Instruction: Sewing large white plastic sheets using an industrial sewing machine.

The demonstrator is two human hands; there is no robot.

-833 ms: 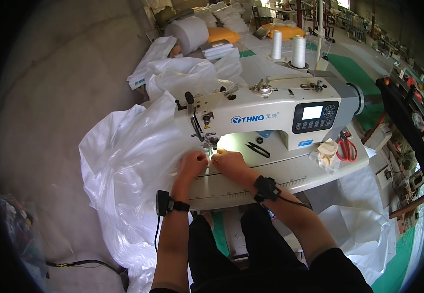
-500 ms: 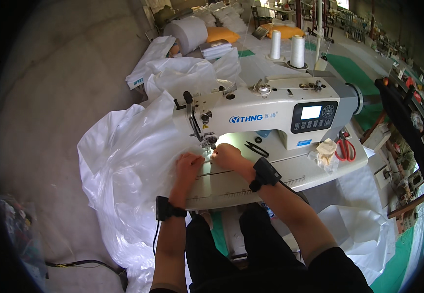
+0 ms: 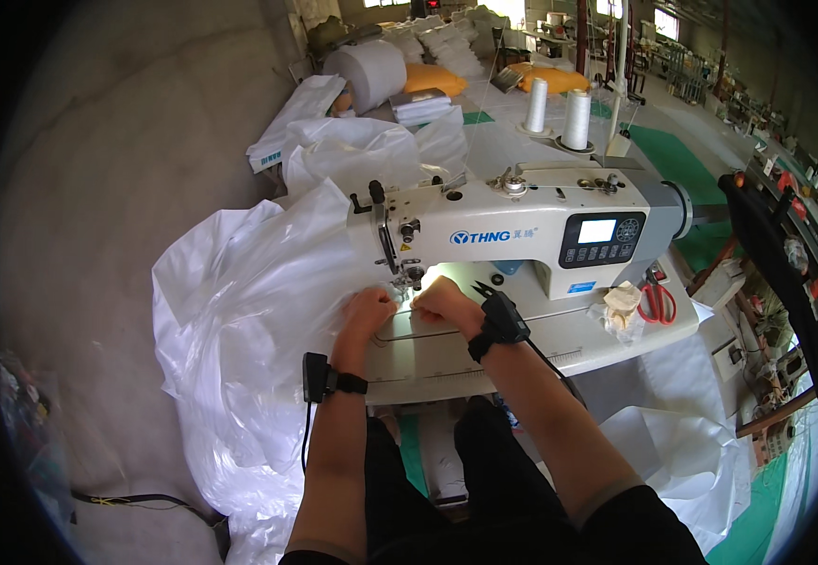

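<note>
A white sewing machine [image 3: 494, 212] stands before me, its work light shining on the bed around the presser foot [image 3: 407, 280]. Just left of the foot is my left hand [image 3: 369, 311], fingers curled, beside the edge of a large white plastic sheet [image 3: 240, 311]. Close on the right side of the foot, my right hand [image 3: 442, 301] is closed in a pinch. What either hand's fingertips hold is too small or hidden to make out. Black thread snips [image 3: 484, 289] lie on the bed behind my right wrist, partly covered by the wrist-worn device [image 3: 505, 318].
Red-handled scissors [image 3: 657, 303] and a crumpled cream-coloured piece [image 3: 623, 301] lie at the bed's right end. Two white thread cones [image 3: 576, 121] stand behind the machine. Plastic sheeting spills over the table's left side. A big white roll [image 3: 367, 75] sits at the far left.
The view has shifted slightly. My left fingers, stretched toward the foot before, are now curled in more. My right hand stays by the foot, and its wrist device now overlaps the snips.
</note>
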